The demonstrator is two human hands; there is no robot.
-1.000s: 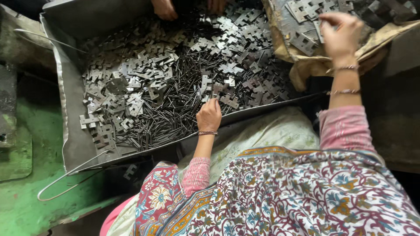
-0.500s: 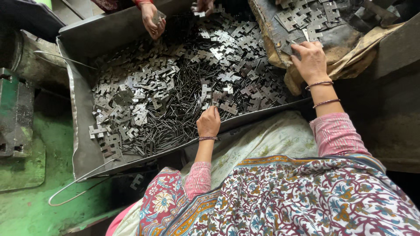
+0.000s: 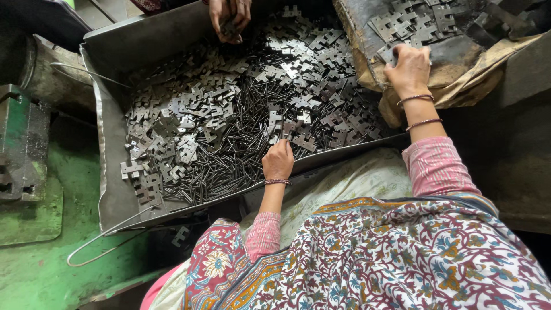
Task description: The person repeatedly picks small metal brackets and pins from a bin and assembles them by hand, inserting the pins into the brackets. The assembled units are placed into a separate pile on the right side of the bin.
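Big metal tray, grey and shallow, tilted across the middle, with a wire handle hanging from the near-left corner over a green floor. Filled with a heap of flat cross-shaped metal pieces mixed with many thin dark pins; pieces thicker at the left and far side, pins gathered toward the centre and the near edge. To the right, just beside the tray, a brown sack lying open, holding more of the same flat pieces on its dark inner face.

Left hand, in a pink sleeve with a thin bracelet, resting at the near edge of the tray, fingers curled down into the pins and pieces; grip looks clenched on something small, but cannot tell exactly what. Right hand, with two bangles at the wrist, laid on the edge of the sack, fingers bent over the flat pieces there, touching them; cannot tell if any piece is grasped.

At the far end of the tray, another person's hands, together over the heap, pinching small pieces.
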